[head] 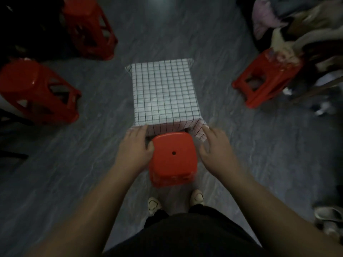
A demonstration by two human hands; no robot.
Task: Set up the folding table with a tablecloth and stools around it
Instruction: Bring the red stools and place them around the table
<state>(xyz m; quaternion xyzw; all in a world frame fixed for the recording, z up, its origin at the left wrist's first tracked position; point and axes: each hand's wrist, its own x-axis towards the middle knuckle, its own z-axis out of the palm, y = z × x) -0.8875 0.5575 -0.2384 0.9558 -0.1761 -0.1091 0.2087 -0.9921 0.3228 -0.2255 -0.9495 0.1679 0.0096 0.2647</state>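
1. Head view: a small table stands mid-floor, its tabletop covered by a white cloth (164, 93) with a black grid; the cloth hangs over the near edge and corners.
2. A red stool (173, 158) stands upright just at the table's near edge, directly in front of the person's shoes (154, 204).
3. Left hand (134, 149): fingers spread, thumb on the stool seat's left rim, palm against its side. The fingertips reach the hanging cloth corner.
4. Right hand (215, 149): open and relaxed, just beside the seat's right edge. Contact with the stool cannot be confirmed; the fingertips are near the right cloth corner.
5. Two red stools stand at left: a near one (39, 91) and a far one (89, 28), both well apart from the table.
6. A fourth red stool (265, 78) stands at right, apart from the table, with blurred clothing (297, 25) piled beside and over it.
7. The floor (74, 173) is dark grey with a streaked pattern.
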